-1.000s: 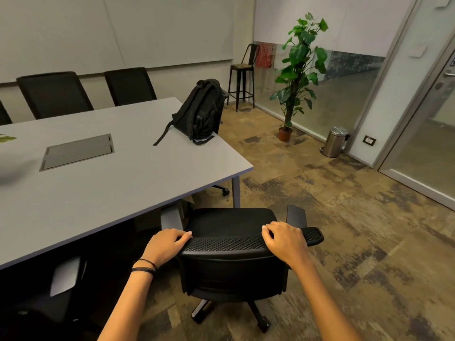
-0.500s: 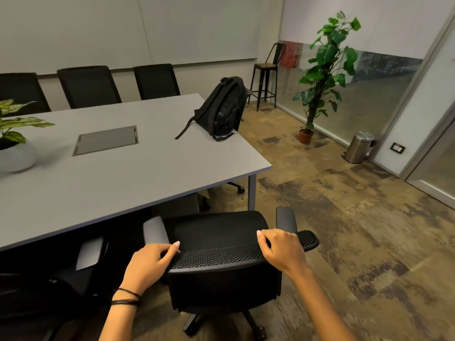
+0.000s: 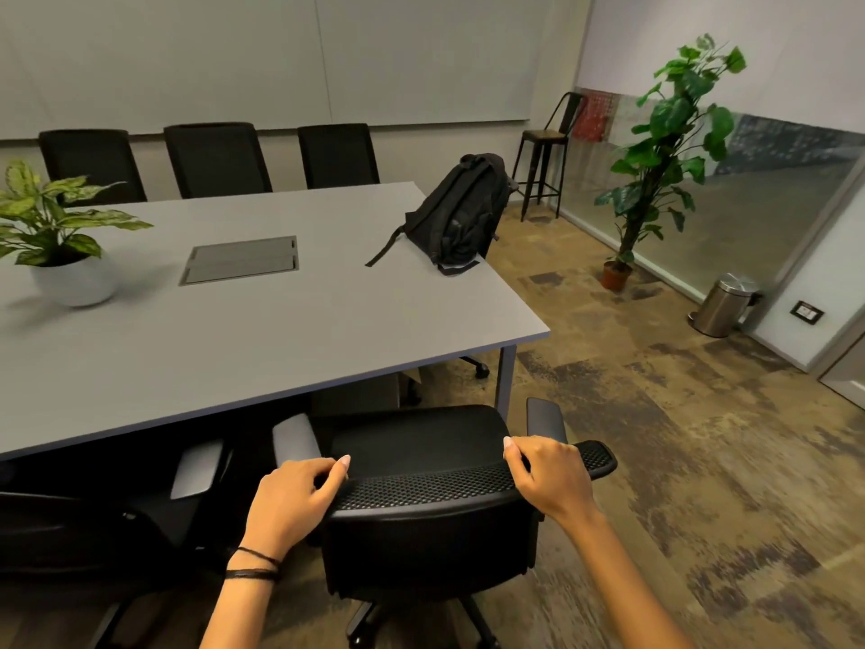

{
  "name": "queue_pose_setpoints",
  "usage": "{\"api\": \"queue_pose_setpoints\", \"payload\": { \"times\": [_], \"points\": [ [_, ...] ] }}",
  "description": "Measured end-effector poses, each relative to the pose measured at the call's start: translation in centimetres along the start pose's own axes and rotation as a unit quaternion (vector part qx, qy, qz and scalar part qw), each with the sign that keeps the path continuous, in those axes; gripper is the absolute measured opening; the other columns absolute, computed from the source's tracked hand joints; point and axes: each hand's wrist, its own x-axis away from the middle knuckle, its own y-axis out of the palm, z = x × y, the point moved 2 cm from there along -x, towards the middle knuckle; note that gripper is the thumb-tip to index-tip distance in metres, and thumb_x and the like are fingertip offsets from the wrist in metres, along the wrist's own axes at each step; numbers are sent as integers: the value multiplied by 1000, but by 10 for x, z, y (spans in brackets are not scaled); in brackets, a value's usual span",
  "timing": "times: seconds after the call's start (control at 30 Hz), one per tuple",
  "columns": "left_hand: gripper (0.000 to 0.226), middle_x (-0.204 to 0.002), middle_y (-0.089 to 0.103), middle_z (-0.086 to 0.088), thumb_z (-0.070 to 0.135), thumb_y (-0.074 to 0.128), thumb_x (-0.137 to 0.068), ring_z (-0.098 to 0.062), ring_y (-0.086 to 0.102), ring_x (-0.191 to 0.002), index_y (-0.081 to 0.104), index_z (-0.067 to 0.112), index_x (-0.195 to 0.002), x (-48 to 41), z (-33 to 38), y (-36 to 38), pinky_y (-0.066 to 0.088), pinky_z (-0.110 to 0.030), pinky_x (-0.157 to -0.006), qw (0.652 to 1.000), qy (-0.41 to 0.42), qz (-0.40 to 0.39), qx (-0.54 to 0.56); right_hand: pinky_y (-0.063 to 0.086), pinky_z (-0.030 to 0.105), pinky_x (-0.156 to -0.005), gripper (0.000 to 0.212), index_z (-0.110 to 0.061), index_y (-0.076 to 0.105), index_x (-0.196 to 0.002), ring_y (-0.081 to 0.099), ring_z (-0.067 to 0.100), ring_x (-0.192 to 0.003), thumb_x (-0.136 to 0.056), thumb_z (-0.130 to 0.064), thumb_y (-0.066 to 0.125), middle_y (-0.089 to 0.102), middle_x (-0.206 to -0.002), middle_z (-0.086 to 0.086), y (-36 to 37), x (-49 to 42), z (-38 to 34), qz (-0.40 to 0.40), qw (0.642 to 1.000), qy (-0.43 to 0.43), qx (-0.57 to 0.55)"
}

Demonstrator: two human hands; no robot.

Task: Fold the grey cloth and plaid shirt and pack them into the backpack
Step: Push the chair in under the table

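A black backpack (image 3: 461, 213) stands upright at the far right corner of the grey table (image 3: 290, 330), one strap trailing to its left. Neither the grey cloth nor the plaid shirt is in view. My left hand (image 3: 295, 496) and my right hand (image 3: 550, 475) both grip the top edge of the backrest of a black office chair (image 3: 421, 522) that stands at the table's near right corner, seat facing the table.
A potted plant in a white pot (image 3: 70, 274) sits on the table at left, a metal cable hatch (image 3: 241, 260) in its middle. Three black chairs line the far side. A tall plant (image 3: 655, 156), a metal bin (image 3: 723, 304) and a bar stool (image 3: 545, 152) stand along the glass wall.
My view has swung left, bringing the table plant and more far chairs into sight. The chair has rolled slightly left along the table edge. Both hands keep their grip.
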Motion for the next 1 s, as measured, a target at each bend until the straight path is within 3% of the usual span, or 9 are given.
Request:
{"api": "queue_pose_setpoints", "payload": {
  "times": [0.2, 0.4, 0.53, 0.7, 1.0],
  "points": [
    [88, -73, 70, 9, 82, 3, -74, -4, 62, -66, 71, 27, -81, -13, 3, 3, 53, -26, -59, 998, 47, 41, -18, 17, 10, -42, 52, -17, 54, -57, 50, 10, -47, -91, -43, 23, 54, -52, -2, 15, -21, 17, -5, 1000, -10, -12],
    [75, -73, 70, 8, 72, 10, -76, -6, 61, -65, 70, 26, -79, -36, -1, 1, 51, -27, -58, 998, 14, 44, -31, 28, 15, -43, 60, -16, 60, -62, 54, 13, -50, -91, -49, 19, 59, -56, -1, 30, -53, 21, -21, 999, -20, -32],
    [78, -74, 70, 4, 70, 8, -77, -8, 61, -65, 70, 22, -80, -56, -5, 1, 52, -28, -59, 998, 5, 43, -49, 31, 19, -41, 79, -15, 61, -62, 55, 15, -50, -90, -61, 3, 60, -55, 0, 42, -77, 25, -12, 999, -25, -44],
    [79, -76, 70, 5, 69, 5, -74, -9, 62, -69, 70, 25, -82, -79, -10, 0, 50, -27, -61, 998, -7, 41, -54, 38, 28, -46, 67, -14, 61, -65, 57, 17, -52, -90, -53, 13, 62, -57, 1, 57, -110, 30, -35, 999, -16, -38],
    [77, -83, 71, 9, 68, 8, -74, -10, 64, -78, 72, 27, -87, -129, -22, 0, 43, -23, -60, 997, -15, 58, -41, 43, 30, -55, 58, -15, 62, -70, 60, 20, -59, -89, -48, 18, 64, -63, 1, 84, -170, 32, -69, 997, -6, -46]
  ]
}}
